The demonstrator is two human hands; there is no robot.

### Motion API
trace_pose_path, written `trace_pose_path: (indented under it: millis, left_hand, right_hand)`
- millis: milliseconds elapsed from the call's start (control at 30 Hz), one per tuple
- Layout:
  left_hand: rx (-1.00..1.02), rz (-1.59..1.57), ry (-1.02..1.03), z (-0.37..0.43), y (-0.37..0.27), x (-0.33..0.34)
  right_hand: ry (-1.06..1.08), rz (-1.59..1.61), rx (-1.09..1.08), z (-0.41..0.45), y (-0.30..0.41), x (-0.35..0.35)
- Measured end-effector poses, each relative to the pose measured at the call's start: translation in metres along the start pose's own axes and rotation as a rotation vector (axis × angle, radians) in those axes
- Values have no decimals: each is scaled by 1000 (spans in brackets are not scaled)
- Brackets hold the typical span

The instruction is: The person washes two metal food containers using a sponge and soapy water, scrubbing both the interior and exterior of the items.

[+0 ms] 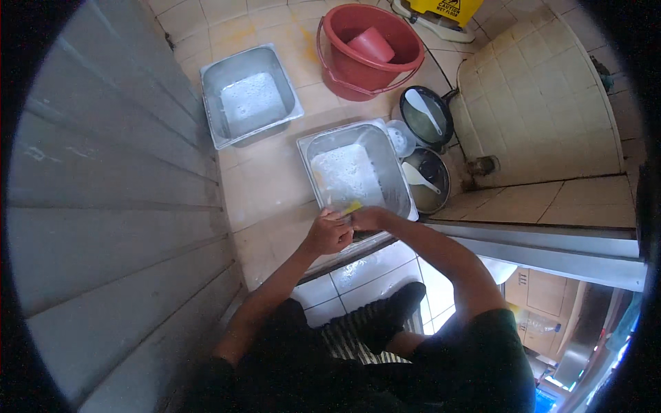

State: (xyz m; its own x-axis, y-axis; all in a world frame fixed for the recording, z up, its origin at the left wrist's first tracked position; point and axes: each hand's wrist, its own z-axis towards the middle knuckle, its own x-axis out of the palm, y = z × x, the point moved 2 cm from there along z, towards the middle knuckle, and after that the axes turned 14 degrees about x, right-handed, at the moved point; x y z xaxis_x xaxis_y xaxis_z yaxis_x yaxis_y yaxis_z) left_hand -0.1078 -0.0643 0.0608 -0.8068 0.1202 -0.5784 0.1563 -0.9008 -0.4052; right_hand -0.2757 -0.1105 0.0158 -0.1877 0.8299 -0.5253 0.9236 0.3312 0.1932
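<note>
My left hand (330, 232) and my right hand (367, 219) meet over the near rim of a wet stainless steel food pan (353, 168). A small yellow piece, apparently a sponge (353, 207), pokes out beyond the right hand's curled fingers. The left fingers are bent close beside it. Whatever lies between the two hands is mostly covered, so what the left one grips is unclear. Drops and a whitish film coat the pan's floor.
Another steel pan (253, 98) sits farther left, near a grey wall (129, 191). Behind are a red bucket (351, 82) containing a pink dipper (373, 45) and a yellow caution sign (446, 9). Two dark-rimmed pots with white paddles (423, 111) (419, 178) stand right, beside a translucent container (402, 138).
</note>
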Motion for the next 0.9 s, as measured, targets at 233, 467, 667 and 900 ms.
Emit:
trace_pose_path:
  millis: [233,467,667,900]
  left_hand:
    - [-13,-51,23,-1,8,3]
    - [-87,-35,65,-3,11,9]
    - [-40,26,-12,0,12,9]
    - [34,84,-60,10,-1,5]
  right_hand:
    - [-689,-80,18,55,-42,-13]
    - [-746,63,-127,97,-24,-15]
    - [-947,0,97,93,-24,-3]
    - [-431,202,219,46,0,11]
